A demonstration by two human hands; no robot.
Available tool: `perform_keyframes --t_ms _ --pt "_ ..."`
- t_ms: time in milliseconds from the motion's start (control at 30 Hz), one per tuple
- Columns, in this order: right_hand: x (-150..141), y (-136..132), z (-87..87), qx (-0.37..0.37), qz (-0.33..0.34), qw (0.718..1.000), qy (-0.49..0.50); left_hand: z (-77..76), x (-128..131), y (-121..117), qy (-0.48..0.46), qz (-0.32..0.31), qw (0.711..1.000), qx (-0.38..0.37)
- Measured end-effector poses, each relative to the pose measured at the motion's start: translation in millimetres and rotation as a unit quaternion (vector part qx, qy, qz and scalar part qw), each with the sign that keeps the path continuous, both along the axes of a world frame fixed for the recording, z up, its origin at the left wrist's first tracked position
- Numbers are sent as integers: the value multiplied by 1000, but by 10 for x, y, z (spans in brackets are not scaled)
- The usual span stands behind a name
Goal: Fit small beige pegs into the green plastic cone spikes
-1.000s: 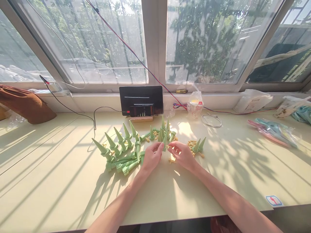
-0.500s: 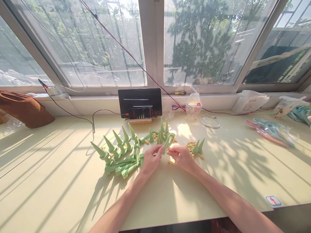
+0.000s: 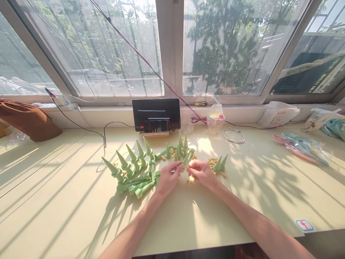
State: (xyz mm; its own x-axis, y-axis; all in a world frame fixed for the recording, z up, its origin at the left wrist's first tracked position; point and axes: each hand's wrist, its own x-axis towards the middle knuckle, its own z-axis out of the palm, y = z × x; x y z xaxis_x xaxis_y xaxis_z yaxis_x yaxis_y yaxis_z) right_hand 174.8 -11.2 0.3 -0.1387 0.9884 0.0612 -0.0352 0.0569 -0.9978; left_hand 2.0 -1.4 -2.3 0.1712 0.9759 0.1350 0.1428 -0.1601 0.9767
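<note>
My left hand (image 3: 168, 178) is closed around a green plastic watering spike (image 3: 185, 160), held tilted with one end towards me. Close beside it, my right hand (image 3: 204, 175) pinches a small yellow valve (image 3: 188, 167) against the spike's side; fingers partly hide the contact. Loose yellow valves (image 3: 191, 180) lie on the table below the hands. To the left, several green spikes with collars (image 3: 132, 156) stand point up, and green tubes (image 3: 140, 185) lie in front of them. Two green cones (image 3: 219, 163) stand by a pile of yellow valves (image 3: 212, 161) right of my right hand.
Behind the parts, a phone (image 3: 159, 126) and a black tablet (image 3: 140, 111) lean on a wooden stand (image 3: 156, 135). A bagged cup (image 3: 215, 118), a coiled cable (image 3: 234, 136) and bagged hangers (image 3: 303, 147) lie further right. A brown bag (image 3: 32, 120) sits at left.
My hands stay almost in place around the green spike, with only slight finger movement. The whole view has shifted a little.
</note>
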Motion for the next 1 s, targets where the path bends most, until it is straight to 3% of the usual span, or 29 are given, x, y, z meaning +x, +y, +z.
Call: perform_keyframes --t_ms 467,667,800,1000 --pt "65 -17 95 -50 63 997 19 69 23 -46 21 -5 999 30" --pt "90 -23 103 -88 89 989 73 107 26 -49 16 -15 998 52" --pt "58 -19 87 -92 66 990 80 115 18 -43 30 -23 998 57" --pt "18 3 39 -40 16 999 14 117 15 -52 37 -32 998 47"
